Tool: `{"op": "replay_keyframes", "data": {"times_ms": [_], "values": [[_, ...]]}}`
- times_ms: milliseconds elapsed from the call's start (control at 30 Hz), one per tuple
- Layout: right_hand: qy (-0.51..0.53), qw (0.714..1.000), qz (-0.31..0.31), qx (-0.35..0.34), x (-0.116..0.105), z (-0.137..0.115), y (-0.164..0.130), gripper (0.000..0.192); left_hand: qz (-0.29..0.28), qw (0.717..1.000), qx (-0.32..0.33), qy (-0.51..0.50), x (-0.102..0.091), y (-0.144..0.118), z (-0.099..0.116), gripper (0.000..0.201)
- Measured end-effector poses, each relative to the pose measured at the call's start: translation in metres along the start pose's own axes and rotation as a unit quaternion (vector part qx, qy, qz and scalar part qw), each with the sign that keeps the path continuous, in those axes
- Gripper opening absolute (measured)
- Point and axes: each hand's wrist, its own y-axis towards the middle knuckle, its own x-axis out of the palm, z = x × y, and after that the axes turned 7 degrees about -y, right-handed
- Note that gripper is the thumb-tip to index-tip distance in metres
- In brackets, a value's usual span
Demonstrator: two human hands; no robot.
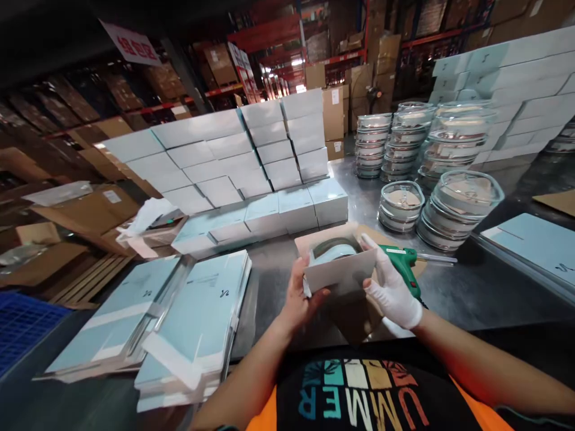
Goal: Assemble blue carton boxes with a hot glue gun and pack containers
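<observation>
An opened light-coloured cardboard box (338, 270) is held in front of my chest. A round item with a pale curved rim (335, 252) sits inside it, partly hidden by the front wall. My left hand (300, 294), bare, grips the box's left side with the thumb on the front panel. On the opposite side, my right hand (390, 288), in a white glove with fingertips uncovered, holds the box by its right wall. Just beyond that hand a green glue gun (404, 266) lies on the table, its nozzle side partly hidden and a clear glue stick (435, 258) protruding from its back.
Piles of flattened pale-blue cartons (202, 305) lie at the left. White boxes (265, 209) form a wall behind the work area, with another stack (534, 90) at far right. Stacked round glass containers (462, 206) stand on the dark metal table (449, 299). A blue crate (27, 329) is at lower left.
</observation>
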Motion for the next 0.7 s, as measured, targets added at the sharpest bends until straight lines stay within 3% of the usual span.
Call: {"op": "replay_keyframes", "data": {"times_ms": [67, 133, 233, 333, 433, 533, 600, 700], "values": [[0.051, 0.998, 0.005, 0.039, 0.015, -0.004, 0.008, 0.075, -0.011, 0.999, 0.053, 0.002, 0.003, 0.011, 0.015, 0.065], [0.06, 0.994, 0.028, 0.089, 0.025, -0.009, 0.02, 0.059, -0.02, 0.996, 0.09, -0.001, 0.009, 0.018, 0.025, 0.058], [0.022, 0.985, 0.099, 0.142, 0.037, -0.011, 0.035, 0.04, 0.033, 0.992, 0.119, -0.033, 0.016, 0.017, 0.025, 0.055], [0.04, 0.983, 0.119, 0.131, 0.042, -0.01, 0.041, 0.057, 0.075, 0.987, 0.121, -0.071, 0.016, 0.01, 0.012, 0.068], [0.042, 0.992, 0.072, 0.091, 0.027, -0.008, 0.044, 0.066, 0.006, 0.996, 0.093, -0.007, 0.009, 0.007, 0.001, 0.07], [-0.125, 0.99, 0.035, 0.054, -0.01, 0.0, 0.045, 0.049, 0.012, 0.996, 0.087, 0.018, 0.001, 0.011, 0.003, 0.067], [-0.324, 0.942, 0.012, 0.084, -0.039, 0.011, 0.042, 0.048, 0.047, 0.995, 0.087, 0.008, -0.003, 0.015, 0.011, 0.066], [-0.499, 0.823, -0.102, 0.253, -0.072, 0.035, 0.03, 0.059, 0.095, 0.992, 0.08, -0.001, -0.005, 0.021, 0.025, 0.067]]}}
